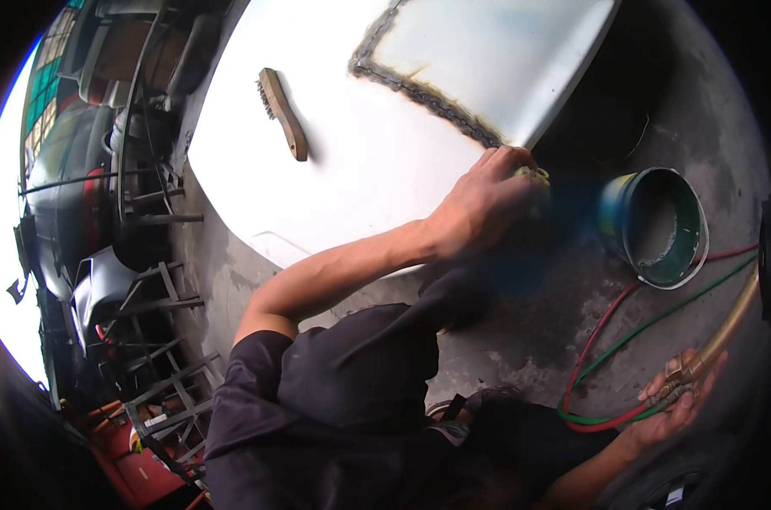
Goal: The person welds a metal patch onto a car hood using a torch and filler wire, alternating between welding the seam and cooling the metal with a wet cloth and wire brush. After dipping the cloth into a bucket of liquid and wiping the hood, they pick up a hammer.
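Observation:
My left hand (487,200) reaches to the edge of a large white panel (334,178), its fingers closed on a crumpled yellowish rag (534,176). Beside the fingers ends a dark, scorched weld seam (436,104) that runs in an L shape across the panel. Lower right, my right hand (683,399) is wrapped round the valve end of a brass gas torch (730,323). A red hose (583,353) and a green hose (649,323) lead to it. The torch tip is out of view. A wooden-handled wire brush (285,119) lies on the panel.
A green bucket (683,221) with a wire handle stands on the concrete floor (530,340), the hoses passing close below it. Metal racks (160,297) with car parts line the left side. A dark blue blurred patch lies between my left hand and the bucket.

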Available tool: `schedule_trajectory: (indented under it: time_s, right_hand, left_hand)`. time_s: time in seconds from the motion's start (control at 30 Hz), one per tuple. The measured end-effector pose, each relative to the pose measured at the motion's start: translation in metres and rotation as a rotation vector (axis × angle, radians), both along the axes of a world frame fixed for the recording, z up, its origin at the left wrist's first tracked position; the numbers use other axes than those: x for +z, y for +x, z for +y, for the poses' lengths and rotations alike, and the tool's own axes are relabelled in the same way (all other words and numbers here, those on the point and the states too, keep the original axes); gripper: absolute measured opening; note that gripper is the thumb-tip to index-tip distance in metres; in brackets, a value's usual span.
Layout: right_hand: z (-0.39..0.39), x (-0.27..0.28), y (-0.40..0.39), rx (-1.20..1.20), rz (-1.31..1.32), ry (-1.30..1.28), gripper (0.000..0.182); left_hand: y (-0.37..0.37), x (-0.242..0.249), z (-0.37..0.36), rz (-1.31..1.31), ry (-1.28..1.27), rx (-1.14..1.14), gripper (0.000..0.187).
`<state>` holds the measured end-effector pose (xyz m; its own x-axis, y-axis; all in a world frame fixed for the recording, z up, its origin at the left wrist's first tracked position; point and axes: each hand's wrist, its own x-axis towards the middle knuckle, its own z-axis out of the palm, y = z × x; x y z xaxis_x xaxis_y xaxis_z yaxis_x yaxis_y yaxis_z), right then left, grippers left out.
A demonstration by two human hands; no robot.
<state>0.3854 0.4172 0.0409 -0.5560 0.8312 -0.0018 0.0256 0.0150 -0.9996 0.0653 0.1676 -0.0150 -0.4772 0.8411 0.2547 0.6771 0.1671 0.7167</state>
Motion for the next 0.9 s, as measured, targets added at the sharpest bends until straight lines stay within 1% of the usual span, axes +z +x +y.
schedule_trajectory:
  time_s: [0.03,0.1,0.13,0.2,0.23,0.27,0.3,0.33,0.37,0.4,0.43,0.47,0.5,0.53,0.57,0.6,0.63,0.67,0.7,0.73,0.77,0.83,0.87,0.9]
  right_hand:
    - [0.001,0.000,0.000,0.001,-0.001,0.000,0.078]
    - [0.002,0.001,0.000,0.012,-0.004,-0.001,0.079]
    - [0.002,0.001,0.000,0.013,-0.002,-0.001,0.079]
    - [0.000,0.002,0.003,0.005,-0.015,0.008,0.079]
    - [0.000,0.003,0.002,0.006,-0.015,0.007,0.079]
    - [-0.001,0.004,0.000,-0.010,-0.028,0.016,0.079]
    - [-0.001,0.004,0.000,-0.025,-0.042,0.023,0.079]
    - [0.000,0.004,0.001,-0.024,-0.046,0.020,0.079]
    - [0.001,0.003,0.003,-0.025,-0.041,0.025,0.080]
    - [0.002,0.001,0.006,-0.024,-0.035,0.029,0.080]
    - [0.003,0.001,0.007,-0.026,-0.033,0.028,0.080]
    - [0.004,0.001,0.010,-0.034,-0.030,0.042,0.081]
    - [0.005,0.000,0.010,-0.034,-0.033,0.054,0.081]
    - [0.005,0.001,0.011,-0.036,-0.034,0.053,0.081]
    - [0.006,0.002,0.010,-0.052,-0.034,0.048,0.082]
    - [0.004,0.002,0.009,-0.063,-0.034,0.043,0.082]
    - [0.003,0.003,0.007,-0.056,-0.033,0.044,0.082]
    - [0.003,0.002,0.005,-0.043,-0.016,0.056,0.082]
    - [0.003,0.002,0.002,-0.030,0.001,0.070,0.081]
    - [0.003,0.004,-0.002,-0.020,-0.003,0.073,0.081]
    - [0.002,0.005,-0.004,-0.005,0.002,0.080,0.081]
    - [0.004,0.008,-0.006,0.007,0.012,0.088,0.080]
    - [0.002,0.011,-0.001,-0.024,-0.018,0.100,0.080]
    - [0.002,0.010,0.001,-0.056,-0.053,0.107,0.079]
  left_hand:
    - [-0.002,-0.001,0.002,-0.001,0.000,0.001,0.031]
    - [-0.007,-0.001,0.004,0.123,-0.010,0.027,0.031]
    - [-0.012,-0.003,0.004,0.124,-0.010,0.028,0.031]
    - [-0.026,-0.011,-0.001,0.297,-0.015,0.080,0.033]
    - [-0.045,-0.020,-0.008,0.380,-0.020,0.069,0.037]
    - [-0.072,-0.023,-0.021,0.457,-0.034,0.040,0.045]
    - [-0.115,-0.056,-0.046,0.601,-0.120,0.096,0.036]
    - [-0.137,-0.063,-0.068,-0.041,0.055,0.260,0.044]
    - [-0.179,-0.061,-0.089,-0.686,0.362,0.231,0.061]
    - [-0.214,-0.047,-0.104,-0.660,0.351,0.410,0.055]
    - [-0.251,-0.043,-0.132,-0.039,-0.093,0.590,0.041]
    - [-0.252,-0.013,-0.143,0.283,-0.429,0.884,0.025]
    - [-0.244,-0.019,-0.138,0.283,-0.431,0.880,0.025]
    - [-0.233,-0.033,-0.127,0.526,-0.335,0.744,0.014]
    - [-0.219,-0.047,-0.113,0.763,-0.234,0.600,0.013]
    - [-0.189,-0.068,-0.085,0.725,-0.141,0.639,0.013]
    - [-0.160,-0.079,-0.058,0.618,-0.226,0.429,0.014]
    - [-0.115,-0.073,-0.023,0.575,-0.124,0.216,0.015]
    - [-0.064,-0.051,0.000,0.371,-0.052,-0.056,0.021]
    - [-0.038,-0.086,0.008,0.210,0.088,-0.285,0.034]
    - [0.003,-0.018,0.015,0.064,-0.189,-0.373,0.048]
    - [0.042,-0.005,0.011,-0.199,-0.105,-0.469,0.049]
    - [0.049,-0.001,0.007,-0.192,-0.106,-0.474,0.049]
    - [0.052,-0.001,0.001,-0.244,-0.095,-0.416,0.046]
